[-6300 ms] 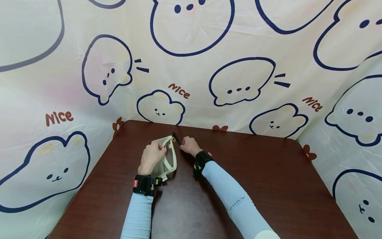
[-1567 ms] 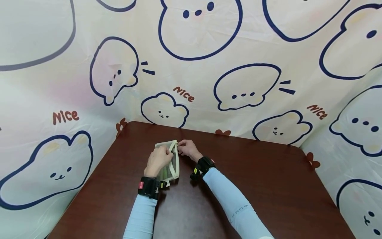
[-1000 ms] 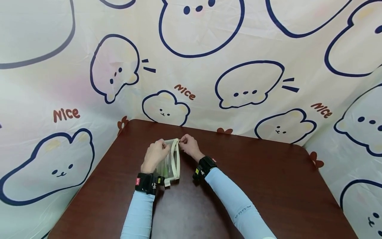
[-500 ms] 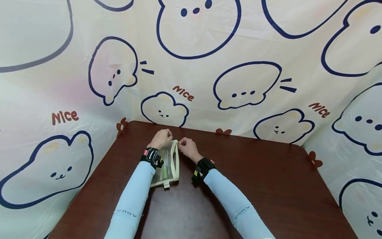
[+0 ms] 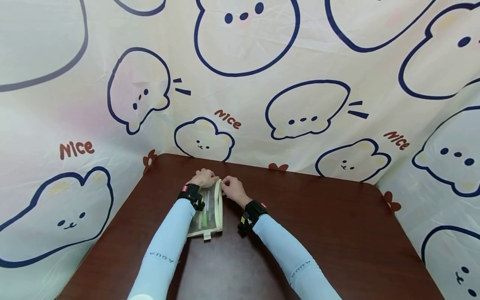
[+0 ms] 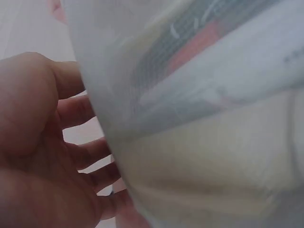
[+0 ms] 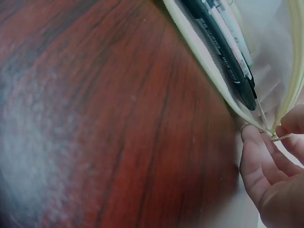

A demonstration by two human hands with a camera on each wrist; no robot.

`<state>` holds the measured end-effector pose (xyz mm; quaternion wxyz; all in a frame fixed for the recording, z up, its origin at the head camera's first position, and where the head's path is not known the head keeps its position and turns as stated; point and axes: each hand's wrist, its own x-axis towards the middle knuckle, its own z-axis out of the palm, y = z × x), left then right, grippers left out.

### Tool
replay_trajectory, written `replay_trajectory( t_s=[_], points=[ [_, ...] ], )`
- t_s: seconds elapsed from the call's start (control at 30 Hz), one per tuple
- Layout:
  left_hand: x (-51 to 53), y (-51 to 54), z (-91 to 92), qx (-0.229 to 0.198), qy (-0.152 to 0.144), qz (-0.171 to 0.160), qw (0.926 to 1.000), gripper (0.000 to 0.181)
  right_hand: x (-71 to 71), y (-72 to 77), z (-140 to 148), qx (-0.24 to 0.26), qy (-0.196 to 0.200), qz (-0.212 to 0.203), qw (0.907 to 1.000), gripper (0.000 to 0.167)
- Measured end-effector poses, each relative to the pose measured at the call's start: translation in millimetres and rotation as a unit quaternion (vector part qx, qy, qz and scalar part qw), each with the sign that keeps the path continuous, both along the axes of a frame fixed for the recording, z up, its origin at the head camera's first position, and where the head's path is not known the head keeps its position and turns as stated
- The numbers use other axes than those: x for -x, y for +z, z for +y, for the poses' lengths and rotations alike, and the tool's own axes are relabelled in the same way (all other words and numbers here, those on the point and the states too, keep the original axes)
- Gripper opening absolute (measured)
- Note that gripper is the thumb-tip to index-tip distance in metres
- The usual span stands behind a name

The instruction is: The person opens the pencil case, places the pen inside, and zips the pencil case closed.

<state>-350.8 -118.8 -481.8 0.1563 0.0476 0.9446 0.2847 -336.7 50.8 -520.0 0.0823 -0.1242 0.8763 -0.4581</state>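
Note:
A pale, see-through pencil case (image 5: 212, 208) with cream edging lies on the table, several pens (image 5: 204, 218) showing inside. At its far end my left hand (image 5: 203, 178) holds the case near the zip end; in the left wrist view the fingertips are hidden behind the see-through material. My right hand (image 5: 233, 189) pinches the zip's far corner between thumb and fingers, where a small ring shows in the right wrist view. A black pen (image 7: 223, 52) lies inside, close to that corner. How far the zip (image 7: 293, 71) is drawn, I cannot tell.
The case rests on a dark brown wooden table (image 5: 318, 233). Behind and beside the table hangs a pale curtain (image 5: 240, 96) printed with cartoon bears. A fabric tab (image 5: 207, 236) sticks out at the case's near end.
Earlier the right hand held a black pen at the case's mouth; now it pinches the zip corner. The left hand has moved from the case's middle to its far end. The mouth looks narrower.

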Motion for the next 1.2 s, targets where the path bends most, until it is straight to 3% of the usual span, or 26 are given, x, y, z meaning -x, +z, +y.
replay_trajectory(
  t_s=[0.33,0.5,0.67,0.87,1.2],
  points=[
    [0.6,-7.8,8.7,0.008,0.02,0.016,0.9996,0.027,-2.6,-1.7,-0.8,-0.024,-0.005,0.007,0.9997,0.022],
    [-2.1,-6.4,10.7,-0.01,0.031,0.034,0.9989,0.026,-4.2,-2.8,0.2,-0.031,-0.007,0.015,0.9994,0.022],
    [-6.7,-6.1,9.9,-0.027,0.052,0.028,0.9979,0.025,-7.0,-4.8,0.2,-0.036,0.001,0.014,0.9992,0.024],
    [-2.5,-9.2,11.0,-0.038,0.057,0.045,0.9967,0.024,-9.8,-3.3,0.5,-0.056,0.001,0.028,0.998,0.024],
    [0.4,-15.5,10.1,-0.045,0.069,0.024,0.9963,0.024,-27.6,-4.6,4.4,-0.063,0.013,0.04,0.9971,0.022]
  ],
)
